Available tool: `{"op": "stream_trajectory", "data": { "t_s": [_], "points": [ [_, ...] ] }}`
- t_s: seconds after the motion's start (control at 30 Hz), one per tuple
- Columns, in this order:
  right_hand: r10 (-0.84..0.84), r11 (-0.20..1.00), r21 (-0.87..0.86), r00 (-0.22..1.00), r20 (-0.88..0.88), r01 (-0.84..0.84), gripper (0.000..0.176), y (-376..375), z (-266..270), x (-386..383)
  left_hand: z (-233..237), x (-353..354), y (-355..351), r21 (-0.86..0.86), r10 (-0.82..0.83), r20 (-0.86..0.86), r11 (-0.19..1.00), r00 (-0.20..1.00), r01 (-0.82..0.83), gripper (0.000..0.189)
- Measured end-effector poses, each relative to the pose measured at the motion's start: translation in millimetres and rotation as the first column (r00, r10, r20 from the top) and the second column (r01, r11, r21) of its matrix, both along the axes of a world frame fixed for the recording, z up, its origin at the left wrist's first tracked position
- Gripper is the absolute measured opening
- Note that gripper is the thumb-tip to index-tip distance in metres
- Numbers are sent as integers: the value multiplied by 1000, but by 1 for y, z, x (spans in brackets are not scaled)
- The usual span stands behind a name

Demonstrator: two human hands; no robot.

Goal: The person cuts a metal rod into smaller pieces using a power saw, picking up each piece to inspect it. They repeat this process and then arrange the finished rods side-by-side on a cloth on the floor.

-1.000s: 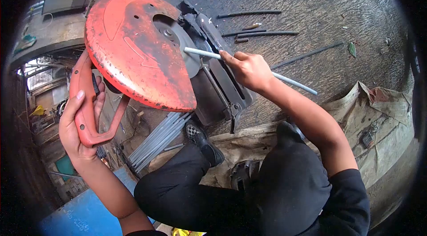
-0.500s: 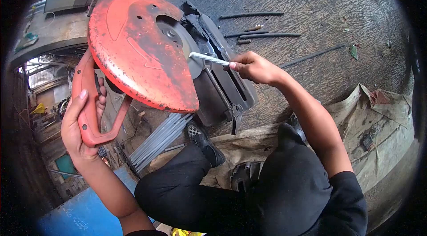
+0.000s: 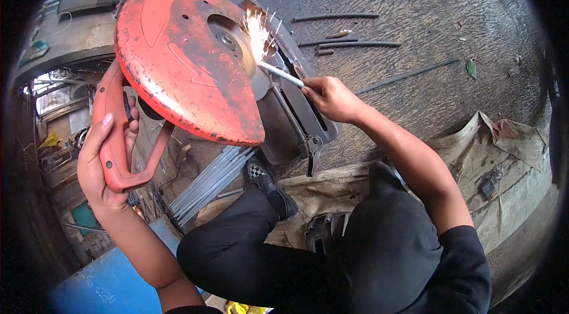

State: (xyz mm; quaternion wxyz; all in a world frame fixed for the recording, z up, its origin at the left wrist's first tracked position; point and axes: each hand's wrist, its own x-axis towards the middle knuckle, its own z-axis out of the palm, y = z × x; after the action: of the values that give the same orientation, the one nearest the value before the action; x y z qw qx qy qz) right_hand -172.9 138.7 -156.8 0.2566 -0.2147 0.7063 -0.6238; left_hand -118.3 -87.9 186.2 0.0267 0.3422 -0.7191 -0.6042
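My left hand [image 3: 109, 157] is wrapped round the red handle [image 3: 112, 130] of a cut-off saw, at the left of the view. The saw's scuffed red guard [image 3: 184, 71] covers part of its grey disc [image 3: 258, 80]. My right hand [image 3: 333, 99] grips one end of a threaded metal rod [image 3: 281, 74]. The rod's far end touches the disc, and bright sparks [image 3: 256, 32] fly up from that spot. Under the disc lies the dark saw base [image 3: 287, 130] with its clamp [image 3: 311, 147].
Dark rods [image 3: 358, 44] lie on the ground beyond the saw. Grey pipes [image 3: 210, 183] are bundled near my shoe [image 3: 261, 175]. A tan tarp [image 3: 504, 178] spreads at the right, and a blue panel [image 3: 112, 278] sits at the lower left.
Sparks have appeared where the rod meets the disc. My left hand and the saw handle have shifted slightly left, and the rod in my right hand has tilted a little more.
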Motion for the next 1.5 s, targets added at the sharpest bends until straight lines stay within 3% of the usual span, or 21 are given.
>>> {"op": "stream_trajectory", "data": {
  "t_s": [0.13, 0.33, 0.5, 0.7, 0.73, 0.8, 0.93, 1.17, 1.23, 1.5],
  "points": [
    [-9, 998, 61, 1000, 4, 9, 22, 2, 10, 1, 0, 1, -2, 7, 27, -5, 1000, 1000, -27, 49],
    [-33, 994, 104, 991, -132, 47, 27, 1, 4, 5, 0, -1, 1, 35, 64, -13, 997, 998, -63, 51],
    [5, 953, 287, 940, -340, 98, 34, -3, -2, 6, 0, -1, 2, 32, 59, -21, 998, 998, -58, 52],
    [26, 935, 319, 870, -492, 152, 35, 3, 11, 7, -1, -2, 8, 29, 74, -43, 997, 996, -73, 53],
    [27, 936, 319, 870, -492, 151, 35, 4, 13, 7, -1, -2, 6, 28, 75, -43, 997, 996, -74, 53],
    [-128, 975, 123, 918, -375, 186, 33, 9, 16, 3, -1, 0, -1, 11, 13, -22, 1000, 1000, -12, 53],
    [-163, 963, 175, 960, -228, 205, 30, 11, 11, -6, 1, 4, -18, 39, -71, 25, 997, 997, 70, 53],
    [-114, 918, 290, 882, -457, 269, 26, 7, 3, -26, -1, 0, 6, 5, 30, -21, 1000, 999, -30, 52],
    [-119, 891, 283, 785, -608, 355, 24, 5, -5, -31, -1, 0, 6, -5, 36, -24, 999, 999, -36, 52],
    [-73, 872, 263, 640, -765, 413, 29, 10, 3, -48, -2, 0, 3, 9, 64, -20, 998, 998, -63, 52]
  ]
}}
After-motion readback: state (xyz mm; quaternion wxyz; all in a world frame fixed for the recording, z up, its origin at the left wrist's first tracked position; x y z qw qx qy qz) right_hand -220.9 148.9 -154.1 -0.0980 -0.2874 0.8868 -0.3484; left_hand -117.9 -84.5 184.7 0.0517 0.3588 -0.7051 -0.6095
